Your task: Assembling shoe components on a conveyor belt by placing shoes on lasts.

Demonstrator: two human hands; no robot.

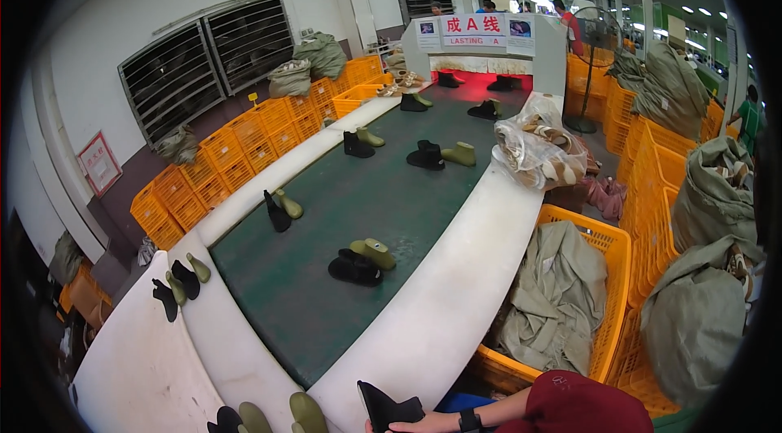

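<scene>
At the lower edge, my right hand point(415, 423) is closed on a black ankle-high shoe upper point(384, 407); only part of the hand shows, with a dark band on the wrist. My left hand is out of view. Beside the held upper, olive-green shoe lasts point(308, 413) and a black upper point(226, 419) stand on the white ledge. On the green conveyor belt point(277, 311), black uppers point(355, 268) rest next to green lasts point(375, 252) in several spaced groups.
Several uppers and lasts point(186, 278) stand on the white ledge at left. Orange crates point(236, 162) line both sides. A crate point(615, 270) holding grey-green cloth point(558, 294) stands at right. Bagged shoes point(539, 148) sit on the right ledge. A red-lit machine opening point(481, 84) spans the belt's far end.
</scene>
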